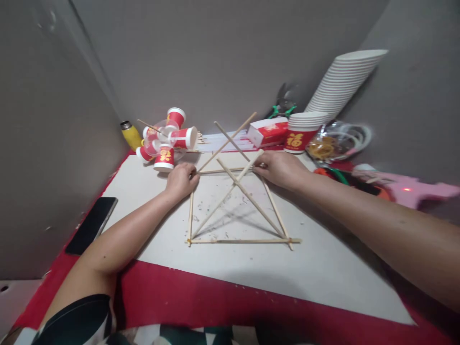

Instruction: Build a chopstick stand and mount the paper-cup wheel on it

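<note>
A square frame of thin wooden sticks (247, 241) lies on a white board (165, 239). Two pairs of crossed sticks rise from it, one at the front (235, 183) and one at the back. Small yellowish bindings show at the front corners. My left hand (183, 180) is closed around the back left corner, its fingers pinched on the sticks there. At the back right corner my right hand (282, 168) pinches the frame with thumb and fingers. The exact grip points are partly hidden by my fingers.
Behind my left hand stands a wheel of red paper cups (165, 155), near a yellow bottle (131, 136). A phone (91, 225) lies left. Stacked cups (302, 134), a red box (268, 132), green-handled pliers (282, 110), bagged rubber bands (323, 147) and a pink glue gun (406, 188) are at right.
</note>
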Action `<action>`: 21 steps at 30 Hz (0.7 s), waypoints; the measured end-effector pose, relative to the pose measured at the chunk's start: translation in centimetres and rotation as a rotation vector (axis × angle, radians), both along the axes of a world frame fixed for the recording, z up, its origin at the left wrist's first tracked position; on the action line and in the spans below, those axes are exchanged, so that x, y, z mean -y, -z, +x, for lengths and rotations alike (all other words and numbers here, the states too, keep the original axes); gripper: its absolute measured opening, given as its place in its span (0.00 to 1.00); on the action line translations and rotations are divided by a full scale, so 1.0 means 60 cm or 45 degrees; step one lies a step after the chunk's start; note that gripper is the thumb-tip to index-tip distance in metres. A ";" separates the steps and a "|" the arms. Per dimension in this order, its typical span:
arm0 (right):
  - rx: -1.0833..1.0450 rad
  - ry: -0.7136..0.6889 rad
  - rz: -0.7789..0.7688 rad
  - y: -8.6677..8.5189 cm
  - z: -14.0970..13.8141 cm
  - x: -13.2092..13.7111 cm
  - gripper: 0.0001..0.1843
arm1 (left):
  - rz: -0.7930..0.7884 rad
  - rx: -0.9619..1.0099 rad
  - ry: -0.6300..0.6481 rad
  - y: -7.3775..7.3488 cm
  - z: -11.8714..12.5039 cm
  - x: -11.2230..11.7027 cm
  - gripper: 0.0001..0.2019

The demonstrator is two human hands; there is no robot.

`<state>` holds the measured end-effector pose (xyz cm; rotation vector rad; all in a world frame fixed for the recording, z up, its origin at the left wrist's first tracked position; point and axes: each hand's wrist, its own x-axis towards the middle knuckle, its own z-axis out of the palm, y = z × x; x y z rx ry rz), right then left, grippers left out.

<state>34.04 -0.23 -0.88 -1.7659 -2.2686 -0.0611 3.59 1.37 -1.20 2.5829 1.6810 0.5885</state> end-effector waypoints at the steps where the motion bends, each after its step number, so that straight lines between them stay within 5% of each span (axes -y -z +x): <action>1: 0.012 0.025 -0.022 -0.003 -0.002 0.002 0.14 | 0.004 0.002 0.007 0.000 -0.001 -0.002 0.05; 21: -0.212 0.036 0.107 0.030 0.009 -0.001 0.11 | -0.061 0.138 -0.044 0.000 0.006 -0.015 0.07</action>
